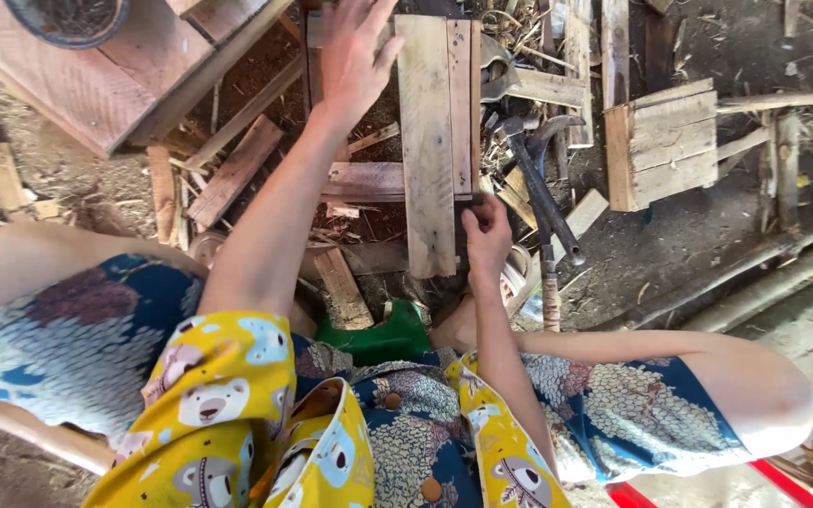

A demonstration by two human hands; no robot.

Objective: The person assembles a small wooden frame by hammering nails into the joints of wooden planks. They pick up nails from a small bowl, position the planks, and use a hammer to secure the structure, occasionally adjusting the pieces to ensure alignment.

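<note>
Two bare hands work over a slatted wooden panel (439, 141) lying on the dirt ground (689, 245) directly ahead of the seated person's knees. The left hand (355, 56) reaches forward with fingers spread flat and open, resting over the panel's far left corner and gripping nothing. The right hand (486, 235) is curled at the panel's near right edge; its fingers pinch the board edge (whether a small item is also held cannot be told). A claw hammer (543, 193) lies just beside the panel on the right, and a second small panel (665, 141) lies well apart, further right. Offcuts (237, 169) are scattered to the left. Judged from its look, the panel is stiff, rough, fairly light and splintery; the long outer edges offer the safest hold.
</note>
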